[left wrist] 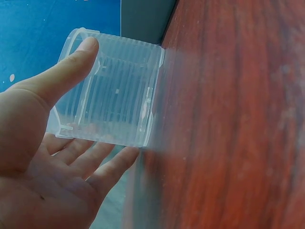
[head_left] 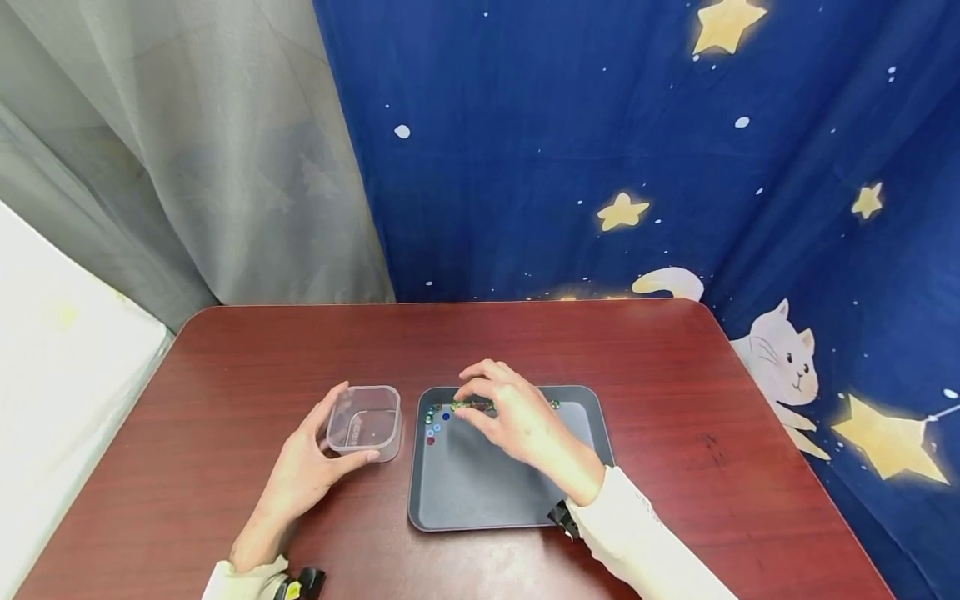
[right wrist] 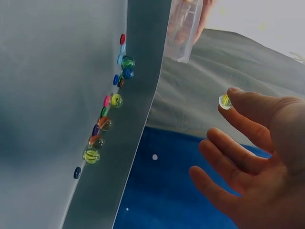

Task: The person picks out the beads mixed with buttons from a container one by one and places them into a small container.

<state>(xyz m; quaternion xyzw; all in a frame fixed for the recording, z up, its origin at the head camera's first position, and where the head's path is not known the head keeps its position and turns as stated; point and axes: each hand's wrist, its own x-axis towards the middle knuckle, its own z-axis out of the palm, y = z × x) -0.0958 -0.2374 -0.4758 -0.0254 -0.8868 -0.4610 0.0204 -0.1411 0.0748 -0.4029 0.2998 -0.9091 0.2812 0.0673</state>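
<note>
My left hand holds a clear square plastic container standing on the table. In the left wrist view the thumb lies along its rim and the fingertips are at its opposite side. Above the grey tray, my right hand pinches a clear glass marble with a yellow swirl between thumb and index finger. Its other fingers are spread apart. Several glass marbles and small coloured flat beads lie along the tray's far side and far left corner. Part of that row is hidden behind the right hand in the head view.
The tray sits just right of the container on a reddish-brown wooden table. Behind the table's far edge hang a grey curtain and a blue curtain with stars. A white surface borders the left side.
</note>
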